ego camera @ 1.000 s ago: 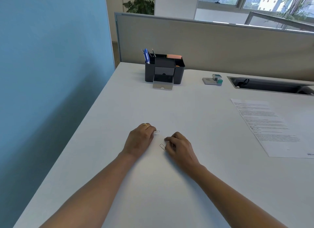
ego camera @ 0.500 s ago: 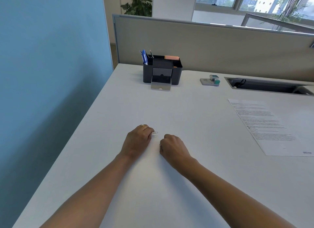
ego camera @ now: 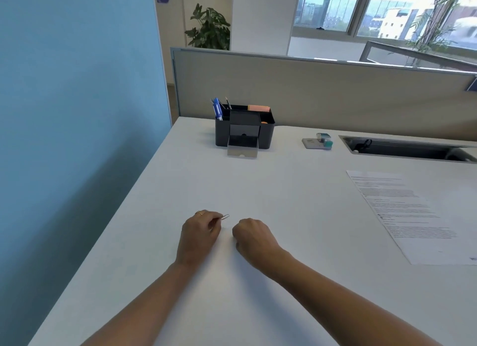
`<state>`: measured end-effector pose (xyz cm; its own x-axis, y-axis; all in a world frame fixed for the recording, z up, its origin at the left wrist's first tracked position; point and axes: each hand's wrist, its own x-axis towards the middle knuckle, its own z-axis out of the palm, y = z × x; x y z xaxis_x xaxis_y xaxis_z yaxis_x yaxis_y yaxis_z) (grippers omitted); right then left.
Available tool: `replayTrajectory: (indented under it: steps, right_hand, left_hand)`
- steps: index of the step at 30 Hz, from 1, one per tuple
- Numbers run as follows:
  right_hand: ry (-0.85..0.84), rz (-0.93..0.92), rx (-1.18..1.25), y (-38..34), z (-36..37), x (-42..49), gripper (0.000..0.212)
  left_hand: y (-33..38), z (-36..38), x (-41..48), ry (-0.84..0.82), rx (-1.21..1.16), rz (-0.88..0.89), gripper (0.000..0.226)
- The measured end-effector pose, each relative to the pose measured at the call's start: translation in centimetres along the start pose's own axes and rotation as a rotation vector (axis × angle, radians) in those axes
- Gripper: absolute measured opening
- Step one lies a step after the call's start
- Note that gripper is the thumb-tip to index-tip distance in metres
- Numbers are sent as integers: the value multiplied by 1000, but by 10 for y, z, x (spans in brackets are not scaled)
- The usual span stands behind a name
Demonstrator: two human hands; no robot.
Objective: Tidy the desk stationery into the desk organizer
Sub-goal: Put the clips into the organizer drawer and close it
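1. Left hand (ego camera: 200,236): knuckles up on the white desk (ego camera: 284,190), ring on one finger. Thumb and forefinger pinch a wire paper clip (ego camera: 226,216). The clip pokes out past the fingertips, up and to the right.
2. Black desk organizer (ego camera: 245,129): well beyond both sets of fingers, at the desk's back. Its clear bottom drawer (ego camera: 242,152) is pulled out toward the hands. Blue pens (ego camera: 218,109) stand in the left compartment, orange sticky notes (ego camera: 259,108) back right.
3. Right hand (ego camera: 251,236): just right of the clip, apart from the left fingers. Fingers are curled under in a fist; cannot tell whether they hold anything.
4. Small grey-and-teal item (ego camera: 318,141): far ahead-right of the right fingers, type unclear.
5. Printed sheet (ego camera: 407,216): flat, well right of the right fingers.
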<state>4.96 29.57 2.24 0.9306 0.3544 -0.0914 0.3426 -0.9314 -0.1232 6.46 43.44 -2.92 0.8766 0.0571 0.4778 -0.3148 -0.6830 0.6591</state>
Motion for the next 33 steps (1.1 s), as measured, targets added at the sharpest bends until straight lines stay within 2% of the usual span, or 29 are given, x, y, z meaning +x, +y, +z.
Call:
replayTrajectory:
  steps: [1, 3, 7, 11, 17, 22, 26, 30, 33]
  right_hand:
    - [3, 9, 64, 3, 0, 7, 17]
    - [0, 31, 200, 9, -4, 19, 29]
    - [-8, 78, 359, 26, -19, 47, 29]
    - [-12, 142, 457, 45, -35, 77, 30]
    - [37, 252, 622, 79, -52, 132, 23]
    - [330, 390, 890, 104, -72, 182, 19]
    - [444, 480, 1045, 118, -87, 219, 15]
    - [422, 481, 1029, 128, -92, 247, 23]
    - [383, 458, 1035, 133, -89, 259, 27]
  left_hand:
    - [0, 0, 3, 13, -36, -39, 10]
    - [2, 0, 13, 32, -104, -159, 9]
    - [2, 8, 46, 28, -298, -508, 4]
    - [0, 24, 87, 50, -452, -689, 6]
    - [8, 51, 150, 9, -568, -796, 4]
    - [19, 68, 212, 24, -613, -810, 8]
    - [20, 80, 252, 7, -557, -779, 6]
    - [14, 89, 277, -75, -563, -833, 7]
    - [9, 91, 285, -106, -559, -804, 15]
